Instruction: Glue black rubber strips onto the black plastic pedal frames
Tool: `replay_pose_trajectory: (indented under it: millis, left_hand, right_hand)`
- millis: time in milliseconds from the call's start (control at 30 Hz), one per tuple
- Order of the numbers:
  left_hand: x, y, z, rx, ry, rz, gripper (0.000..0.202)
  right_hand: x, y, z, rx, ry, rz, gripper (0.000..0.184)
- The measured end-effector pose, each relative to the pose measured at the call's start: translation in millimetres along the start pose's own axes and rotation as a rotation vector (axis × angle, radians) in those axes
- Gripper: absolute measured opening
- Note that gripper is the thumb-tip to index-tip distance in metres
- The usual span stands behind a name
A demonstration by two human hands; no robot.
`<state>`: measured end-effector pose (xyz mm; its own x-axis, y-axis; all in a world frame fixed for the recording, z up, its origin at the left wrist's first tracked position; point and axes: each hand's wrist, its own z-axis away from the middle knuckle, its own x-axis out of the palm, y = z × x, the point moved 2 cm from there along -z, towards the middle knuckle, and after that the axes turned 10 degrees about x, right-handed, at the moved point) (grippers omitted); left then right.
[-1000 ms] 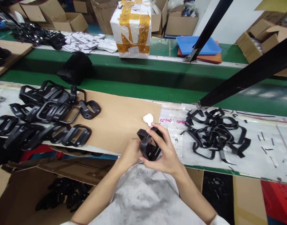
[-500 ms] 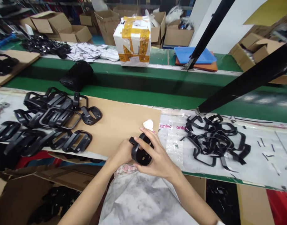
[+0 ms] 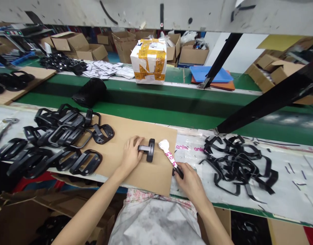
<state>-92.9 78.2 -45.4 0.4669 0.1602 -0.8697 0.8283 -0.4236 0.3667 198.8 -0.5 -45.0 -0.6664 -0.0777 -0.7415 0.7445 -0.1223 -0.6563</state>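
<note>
My left hand (image 3: 131, 153) is closed around the narrow arm of a black plastic bracket (image 3: 151, 150), steadying it on the brown cardboard sheet (image 3: 146, 182). The bracket's longer, rounded piece points away from my fingers to the right. In my right hand (image 3: 190, 180) is the black grip of a hammer-like tool (image 3: 169, 154). Its head is bundled in white wrapping, and pink lettering runs along the wrapped handle. The tool's head lies just right of the bracket, apart from it. Several similar black brackets (image 3: 86, 162) are heaped left of my left hand.
Thin black strips (image 3: 235, 160) lie in a tangled pile at the right. A black roll (image 3: 89, 92) sits on the green surface beyond the cardboard. Behind stand a taped white box (image 3: 148, 63) and a blue tray (image 3: 209, 74). A slanted black post (image 3: 263, 98) rises at the right.
The bracket, held up in both hands before, is now down on the cardboard in my left hand. My right hand has let go of it and moved right onto the tool. The view has tilted up.
</note>
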Motion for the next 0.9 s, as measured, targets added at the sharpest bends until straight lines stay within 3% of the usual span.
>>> replay_pose_trajectory:
  millis: [133,300,500,733,900]
  left_hand:
    - [7.4,-6.1,-16.4,0.054,-0.004,0.016,0.054]
    - [22.7,-0.2,-28.6,0.012,-0.012,-0.039,0.057]
    - [39.9,21.4,-33.2,-0.008,-0.036,-0.086,0.056]
    - [39.7,23.6,-32.7,-0.019,-0.051,-0.093,0.056]
    - [40.8,23.8,-31.9,-0.024,-0.043,-0.086,0.055]
  right_hand:
    - [-10.2,-3.5,2.7,0.107,-0.114,-0.332,0.035]
    - [3.1,-8.7,31.5,0.361,-0.368,-0.76,0.058]
    - [23.9,-15.7,32.1,0.378,-0.382,-0.773,0.08]
    - [12.9,-5.6,29.2,0.32,-0.268,-0.725,0.075]
    - [17.8,-18.7,46.7,0.351,0.114,-0.909,0.078]
